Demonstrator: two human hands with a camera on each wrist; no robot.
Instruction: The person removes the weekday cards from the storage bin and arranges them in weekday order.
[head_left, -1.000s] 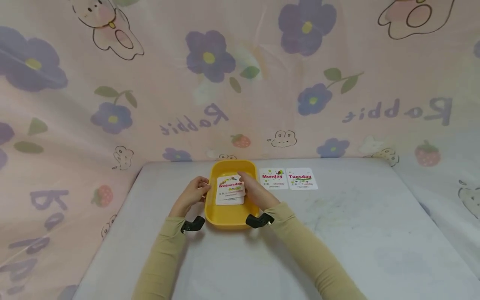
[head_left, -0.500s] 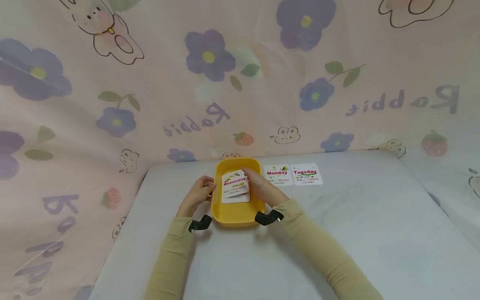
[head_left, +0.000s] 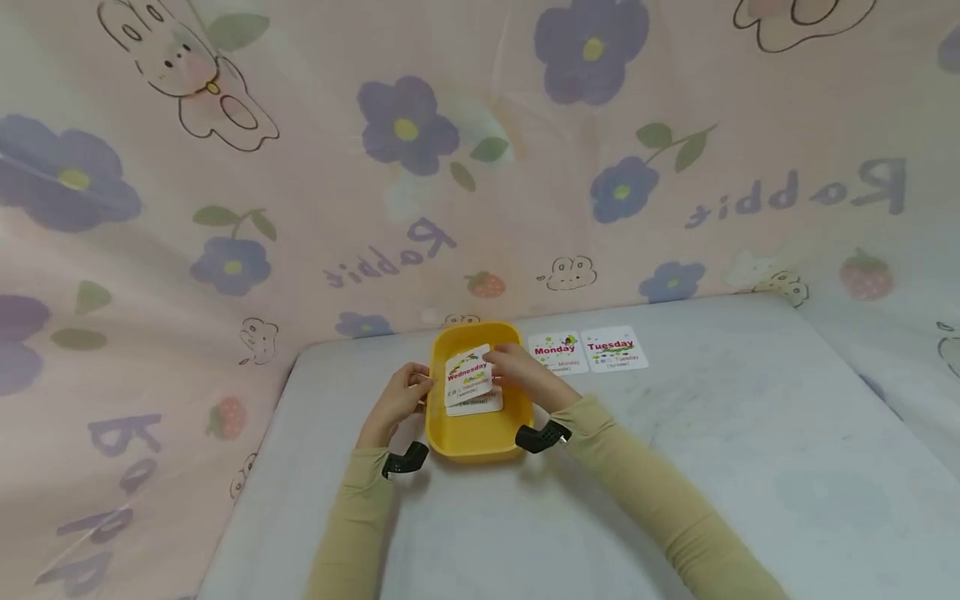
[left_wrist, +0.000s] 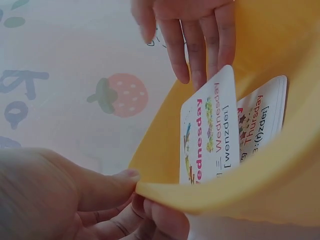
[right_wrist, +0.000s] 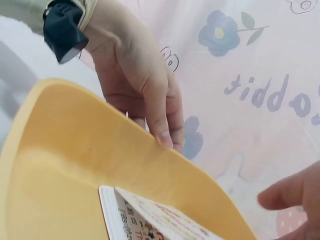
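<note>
On my head feed the yellow tray [head_left: 480, 436] sits just below centre frame on the white tabletop [head_left: 750, 425]. Left hand [head_left: 394, 402], left of centre: grip is on the tray's left rim, pinched between thumb and fingers, I see it clearly on both wrist feeds. Right hand [head_left: 529, 375], right of centre, reaches over the tray from its right side: grip reads released, fingers straight down and thumb apart in the upper middle of my left wrist feed. Fingertips are at the upper edge of the Wednesday card [head_left: 467, 377]; can't tell if they touch it. That card is inside the tray, tilted up off the Thursday card [left_wrist: 259, 120] under it. Right of the tray I have the Monday card [head_left: 557, 350], partly behind the right hand, and the Tuesday card [head_left: 613, 350] just beside it, both flat and face up. Printed cloth [head_left: 450, 204] fills the upper frame
</note>
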